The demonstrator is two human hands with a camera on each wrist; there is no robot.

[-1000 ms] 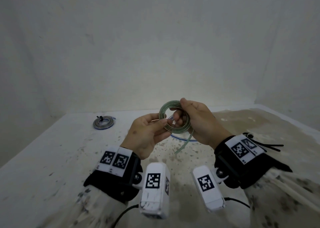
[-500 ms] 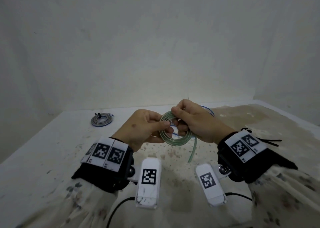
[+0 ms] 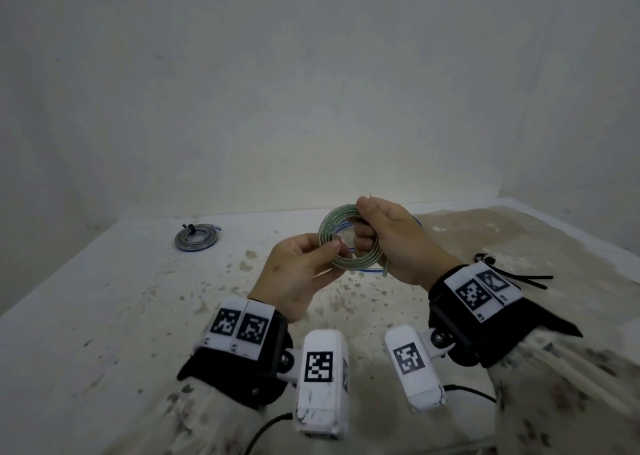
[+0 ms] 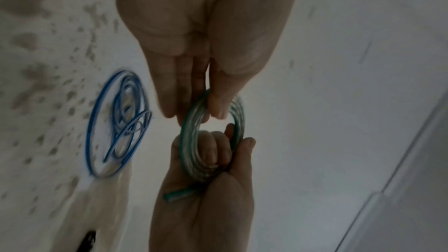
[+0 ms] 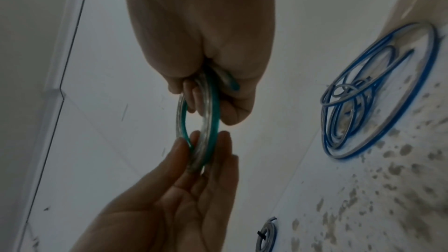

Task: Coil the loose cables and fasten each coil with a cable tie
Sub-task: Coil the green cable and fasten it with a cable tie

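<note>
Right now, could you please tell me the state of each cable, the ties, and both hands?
green cable: coiled, held off the table, not tied
blue cable: loose on the table
grey coil: tied, lying flat
cable ties: unused, on the table
left hand: pinches the green cable
right hand: grips the green cable

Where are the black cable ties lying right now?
In the head view, the black cable ties lie on the table at the right, just beyond the right hand's wrist.

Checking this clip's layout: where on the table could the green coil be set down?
Bare table lies near-left of the tied coil. Crowded: loose blue cable beneath the green coil; black cable ties beside the right hand.
</note>
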